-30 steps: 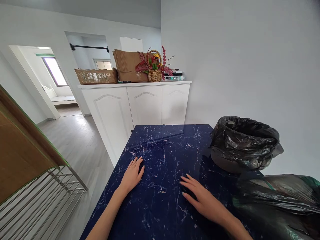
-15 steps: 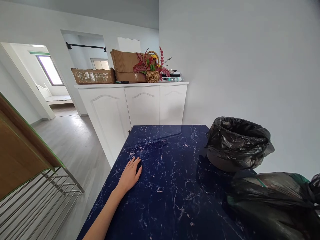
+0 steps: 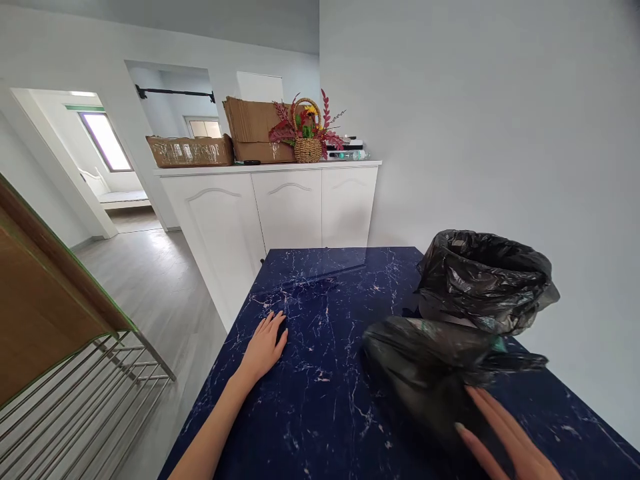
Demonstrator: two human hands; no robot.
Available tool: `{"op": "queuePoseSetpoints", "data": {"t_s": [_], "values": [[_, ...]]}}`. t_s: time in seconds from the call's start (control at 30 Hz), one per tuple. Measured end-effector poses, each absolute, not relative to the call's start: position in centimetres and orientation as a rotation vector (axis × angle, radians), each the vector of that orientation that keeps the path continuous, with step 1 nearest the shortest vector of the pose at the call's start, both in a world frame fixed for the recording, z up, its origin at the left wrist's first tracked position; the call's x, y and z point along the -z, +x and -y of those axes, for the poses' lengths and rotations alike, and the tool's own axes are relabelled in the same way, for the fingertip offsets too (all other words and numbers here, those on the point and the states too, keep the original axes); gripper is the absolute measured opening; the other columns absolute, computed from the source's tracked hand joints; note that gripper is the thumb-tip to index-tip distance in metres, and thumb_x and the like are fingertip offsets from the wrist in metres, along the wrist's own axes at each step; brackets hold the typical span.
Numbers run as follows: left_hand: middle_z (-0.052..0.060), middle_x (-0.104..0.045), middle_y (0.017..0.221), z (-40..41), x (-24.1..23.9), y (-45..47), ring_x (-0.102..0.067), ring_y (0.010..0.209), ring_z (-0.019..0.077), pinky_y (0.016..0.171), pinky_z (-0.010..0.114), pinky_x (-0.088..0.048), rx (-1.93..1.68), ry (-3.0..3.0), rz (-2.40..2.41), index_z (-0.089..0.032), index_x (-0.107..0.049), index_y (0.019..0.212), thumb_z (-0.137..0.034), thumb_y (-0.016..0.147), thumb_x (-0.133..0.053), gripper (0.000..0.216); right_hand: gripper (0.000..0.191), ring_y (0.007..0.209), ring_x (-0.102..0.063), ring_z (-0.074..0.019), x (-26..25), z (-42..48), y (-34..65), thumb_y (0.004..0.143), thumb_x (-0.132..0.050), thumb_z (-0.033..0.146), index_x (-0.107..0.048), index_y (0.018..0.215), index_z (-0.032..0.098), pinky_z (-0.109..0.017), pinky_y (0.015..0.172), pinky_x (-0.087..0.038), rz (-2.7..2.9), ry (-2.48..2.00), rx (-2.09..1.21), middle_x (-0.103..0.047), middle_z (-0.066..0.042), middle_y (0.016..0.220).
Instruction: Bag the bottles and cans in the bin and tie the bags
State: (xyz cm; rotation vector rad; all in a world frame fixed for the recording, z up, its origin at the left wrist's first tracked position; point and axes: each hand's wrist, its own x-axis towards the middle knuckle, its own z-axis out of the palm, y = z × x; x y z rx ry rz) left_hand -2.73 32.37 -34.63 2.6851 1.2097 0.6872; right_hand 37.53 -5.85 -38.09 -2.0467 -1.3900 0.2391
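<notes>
From the head camera, the left hand [image 3: 263,347] lies flat on the dark blue marbled table [image 3: 325,413], palm down, fingers stretched out and gripping nothing. The right hand [image 3: 500,443] shows at the bottom right edge, fingers straight and unclenched, laid against the near side of a crumpled black bag [image 3: 430,367]; it touches the bag without closing round it. The bag lies on the table right of the middle, well apart from the left hand, and just in front of a bin [image 3: 485,280] lined with black plastic by the wall. Beyond the table stands a white cabinet [image 3: 290,207] bearing cardboard boxes [image 3: 250,130] and a flower basket [image 3: 307,137]; a wire rack [image 3: 100,393] sits at the left.
</notes>
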Motion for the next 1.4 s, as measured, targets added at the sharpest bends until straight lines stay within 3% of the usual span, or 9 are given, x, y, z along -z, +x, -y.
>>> {"op": "queuePoseSetpoints", "data": {"t_s": [0.1,0.2,0.37,0.47,0.63,0.8,1.03,1.27,1.4], "values": [[0.010,-0.055,0.164,-32.2,34.6,-2.7,-0.040,0.159,0.0313,0.132,0.055,-0.032,-0.700,2.669,-1.205,-0.022,-0.054,0.151,-0.046,0.111,-0.042,0.049,0.078,0.158,-0.038,-0.0397,34.7,1.7,32.3,0.102,-0.050,0.070,-0.035,0.170,0.034,-0.058,0.115,-0.056,1.504,-2.010,-0.422,-0.032,-0.004,0.176],[0.011,-0.059,0.159,-31.9,34.2,-2.5,-0.045,0.156,0.0321,0.130,0.055,-0.035,-0.751,2.645,-1.201,-0.022,-0.057,0.148,-0.045,0.109,-0.045,0.047,0.073,0.164,-0.021,-0.0354,31.7,-2.0,28.1,0.106,-0.045,0.068,-0.032,0.171,0.036,-0.055,0.126,-0.042,1.680,-1.915,-0.558,-0.028,-0.001,0.178],[0.010,-0.068,0.146,-30.9,32.2,-2.1,-0.059,0.143,0.0321,0.122,0.052,-0.045,-0.970,2.560,-1.233,-0.024,-0.060,0.140,-0.042,0.109,-0.046,0.039,0.072,0.167,-0.010,-0.0309,28.9,-6.5,24.7,0.110,-0.038,0.066,-0.011,0.173,0.044,-0.052,0.131,-0.031,1.837,-1.753,-0.822,-0.013,0.005,0.181],[0.011,-0.070,0.138,-29.9,30.7,-1.6,-0.062,0.136,0.0311,0.117,0.051,-0.048,-1.153,2.471,-1.251,-0.025,-0.060,0.136,-0.039,0.112,-0.037,0.036,0.068,0.167,-0.016,-0.0295,28.7,-8.6,24.2,0.112,-0.039,0.059,-0.015,0.173,0.042,-0.051,0.132,-0.031,1.881,-1.666,-0.761,-0.019,0.002,0.181],[0.010,-0.070,0.136,-28.1,29.1,-0.6,-0.063,0.134,0.0277,0.115,0.048,-0.050,-1.246,2.479,-1.054,-0.026,-0.061,0.132,-0.034,0.114,-0.038,0.030,0.057,0.155,-0.045,-0.0304,30.1,-11.5,23.8,0.113,-0.041,0.040,-0.032,0.169,0.036,-0.051,0.123,-0.047,1.882,-1.513,-0.516,-0.039,-0.009,0.173],[0.008,-0.072,0.135,-26.4,28.6,0.5,-0.061,0.136,0.0266,0.116,0.049,-0.049,-1.118,2.634,-0.773,-0.027,-0.064,0.133,-0.029,0.111,-0.048,0.027,0.053,0.153,-0.048,-0.0296,31.5,-13.4,23.2,0.110,-0.047,0.028,-0.042,0.162,0.034,-0.053,0.125,-0.045,1.879,-1.377,-0.317,-0.057,-0.008,0.157],[0.009,-0.074,0.131,-25.9,28.9,1.5,-0.062,0.135,0.0286,0.117,0.052,-0.049,-1.063,2.690,-0.656,-0.026,-0.064,0.134,-0.024,0.107,-0.057,0.027,0.056,0.146,-0.055,-0.0283,32.0,-12.9,22.7,0.105,-0.051,0.018,-0.044,0.158,0.036,-0.052,0.123,-0.048,1.856,-1.296,-0.265,-0.061,-0.008,0.150],[0.010,-0.074,0.134,-25.3,28.7,2.0,-0.064,0.135,0.0278,0.124,0.053,-0.046,-1.069,2.695,-0.514,-0.024,-0.064,0.117,-0.019,0.101,-0.063,0.016,0.049,0.120,-0.071,-0.0278,32.6,-12.9,22.5,0.104,-0.050,0.018,-0.042,0.151,0.029,-0.047,0.104,-0.062,1.649,-1.301,-0.238,-0.066,-0.013,0.133],[0.012,-0.072,0.138,-24.6,28.7,2.2,-0.063,0.138,0.0300,0.122,0.052,-0.048,-1.032,2.710,-0.494,-0.023,-0.065,0.107,-0.021,0.097,-0.068,0.010,0.047,0.117,-0.072,-0.0287,33.4,-13.0,22.6,0.105,-0.051,0.021,-0.039,0.150,0.028,-0.047,0.098,-0.065,1.582,-1.312,-0.168,-0.065,-0.013,0.132]]}}
